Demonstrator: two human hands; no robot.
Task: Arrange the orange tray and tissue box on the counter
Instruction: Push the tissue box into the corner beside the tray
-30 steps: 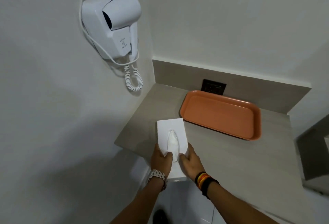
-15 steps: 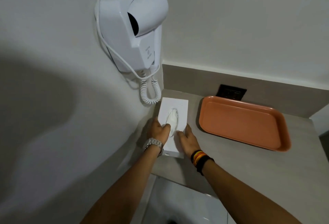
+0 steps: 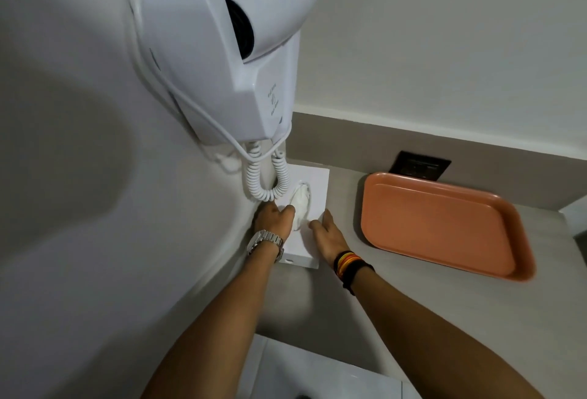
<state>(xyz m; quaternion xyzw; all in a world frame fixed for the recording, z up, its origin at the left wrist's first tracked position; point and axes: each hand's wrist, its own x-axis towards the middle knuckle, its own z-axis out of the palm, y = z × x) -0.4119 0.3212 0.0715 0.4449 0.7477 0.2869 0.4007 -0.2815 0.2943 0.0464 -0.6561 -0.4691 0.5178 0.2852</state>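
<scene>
Both hands, left (image 3: pixel 274 216) and right (image 3: pixel 328 235), press flat, unclenched, on the white cardboard tissue box (image 3: pixel 313 189); its left edge hides behind the left grip.

Location type: bathroom, likely in a hotel. Indicators: a white wall-mounted hair dryer (image 3: pixel 222 49) is hanging in its holder, its coiled cord (image 3: pixel 266 176) looping down toward a grey table (image 3: pixel 397 287) fitted into the corner. A wall socket (image 3: pixel 419 166) is sitting in the backsplash. White tiling (image 3: pixel 317 379) is showing below the table edge.
</scene>
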